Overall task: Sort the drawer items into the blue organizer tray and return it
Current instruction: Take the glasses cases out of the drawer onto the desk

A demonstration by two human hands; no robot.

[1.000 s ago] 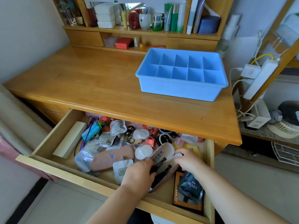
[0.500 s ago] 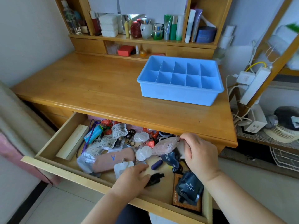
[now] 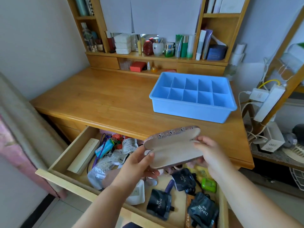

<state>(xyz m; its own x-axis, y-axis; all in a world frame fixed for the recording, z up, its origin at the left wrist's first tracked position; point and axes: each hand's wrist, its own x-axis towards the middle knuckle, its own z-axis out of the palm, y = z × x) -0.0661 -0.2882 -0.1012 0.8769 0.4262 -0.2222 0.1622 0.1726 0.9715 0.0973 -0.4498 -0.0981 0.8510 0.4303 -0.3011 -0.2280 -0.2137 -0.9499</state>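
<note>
Both hands: we grip an open glasses case (image 3: 172, 145) above the drawer (image 3: 65, 163).
Left hand (image 3: 139, 163): pinches the case's left end.
Right hand (image 3: 209, 153): holds its right end.
Tray (image 3: 189, 111): blue organizer on the tabletop (image 3: 102, 99) beyond the drawer.

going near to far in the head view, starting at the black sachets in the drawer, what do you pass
black sachets → open glasses case held by left hand and right hand → bare desk top → blue tray → shelf bottles
</note>
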